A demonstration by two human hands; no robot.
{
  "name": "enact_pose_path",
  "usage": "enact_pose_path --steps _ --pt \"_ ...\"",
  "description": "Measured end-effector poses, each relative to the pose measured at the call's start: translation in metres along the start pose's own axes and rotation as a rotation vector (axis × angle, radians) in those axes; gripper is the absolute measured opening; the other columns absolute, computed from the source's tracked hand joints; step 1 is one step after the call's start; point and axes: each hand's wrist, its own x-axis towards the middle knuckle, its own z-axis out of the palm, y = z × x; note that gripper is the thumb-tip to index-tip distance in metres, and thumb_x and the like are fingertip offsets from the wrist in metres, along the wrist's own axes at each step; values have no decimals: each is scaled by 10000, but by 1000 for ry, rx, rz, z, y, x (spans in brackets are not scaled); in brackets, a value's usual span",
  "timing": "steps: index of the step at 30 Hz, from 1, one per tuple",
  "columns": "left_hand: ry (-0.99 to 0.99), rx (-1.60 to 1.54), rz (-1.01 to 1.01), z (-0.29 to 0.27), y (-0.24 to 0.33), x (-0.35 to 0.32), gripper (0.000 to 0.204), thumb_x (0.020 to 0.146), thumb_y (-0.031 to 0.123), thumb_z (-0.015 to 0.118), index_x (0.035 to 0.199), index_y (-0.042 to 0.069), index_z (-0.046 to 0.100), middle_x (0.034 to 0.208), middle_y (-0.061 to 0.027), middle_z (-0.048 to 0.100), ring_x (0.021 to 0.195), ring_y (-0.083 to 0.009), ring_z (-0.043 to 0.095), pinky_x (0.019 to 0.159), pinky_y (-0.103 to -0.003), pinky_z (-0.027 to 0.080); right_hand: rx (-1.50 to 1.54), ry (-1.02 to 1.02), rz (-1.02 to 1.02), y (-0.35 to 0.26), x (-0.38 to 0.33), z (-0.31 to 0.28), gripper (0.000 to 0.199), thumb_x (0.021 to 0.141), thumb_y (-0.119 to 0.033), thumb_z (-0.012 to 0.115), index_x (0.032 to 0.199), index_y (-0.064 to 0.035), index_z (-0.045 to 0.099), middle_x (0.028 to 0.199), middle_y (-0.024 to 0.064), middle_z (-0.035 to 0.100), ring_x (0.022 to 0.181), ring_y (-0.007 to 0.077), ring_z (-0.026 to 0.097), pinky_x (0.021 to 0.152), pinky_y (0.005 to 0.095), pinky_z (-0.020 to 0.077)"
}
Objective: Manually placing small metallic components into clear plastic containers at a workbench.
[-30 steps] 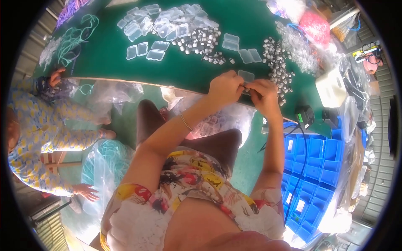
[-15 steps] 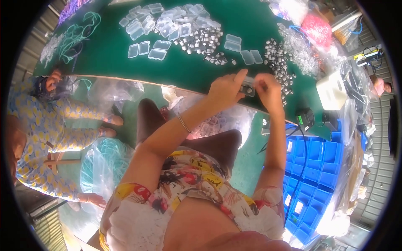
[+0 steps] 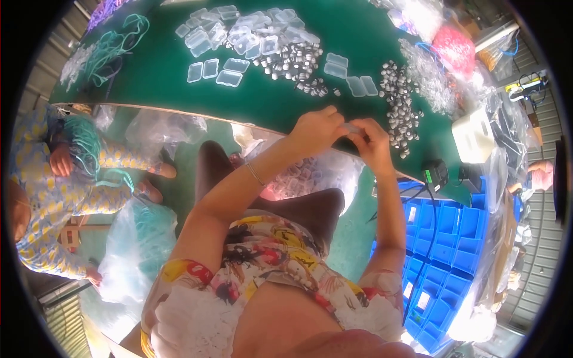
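Close above the table's near edge, my left hand [image 3: 318,128] and my right hand [image 3: 373,143] meet over a small clear plastic box [image 3: 351,127]. Fingers of both hands are closed on it and cover most of it, so its contents are hidden. Just beyond them lie two opened clear boxes, one upright pair of halves [image 3: 362,86] and another box [image 3: 336,64] farther off. To the right of my right hand spreads a heap of small black-and-white pieces [image 3: 401,113]. A second heap of such pieces [image 3: 292,62] lies at the middle of the table.
The green table [image 3: 161,65] carries a pile of clear boxes [image 3: 245,30] and teal cords [image 3: 119,48]. On the right stand a white container [image 3: 471,137], a black device [image 3: 437,173] and blue bins [image 3: 447,238]. A co-worker in patterned clothes [image 3: 42,197] holds teal cords at left.
The box has turned in my hands; black pieces showed in it before, and now my fingers cover it. My right hand moved slightly down and left. The co-worker's hand lifted teal cords off the table.
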Motion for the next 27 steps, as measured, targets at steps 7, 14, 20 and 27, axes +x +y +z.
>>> enact_pose_path --steps 7,14,20,27 --pt "147 -115 -63 -14 13 -21 135 873 188 671 922 69 628 817 -104 565 700 -329 618 575 -438 483 206 -127 25 5 34 -10 192 956 -187 581 987 -11 654 931 93 655 824 227 629 742 326 490" --pt "-280 32 48 1 11 -88 225 808 253 712 951 97 637 838 -95 608 726 -314 633 609 -427 509 -856 96 -6 40 63 4 155 886 -262 631 944 -140 709 1001 45 679 1067 271 585 887 494 374" --pt "77 78 -77 -22 14 -7 175 784 241 716 882 101 679 823 -87 603 767 -301 633 677 -424 517 -784 145 -35 27 32 -5 26 821 -157 672 839 -142 682 938 23 674 949 256 606 847 444 377" --pt "70 524 -149 7 -32 61 144 790 255 726 875 138 723 926 -53 608 944 -255 594 767 -431 461 -480 -78 -94 4 20 -18 69 757 -64 695 779 -123 666 898 25 675 919 250 618 816 426 397"
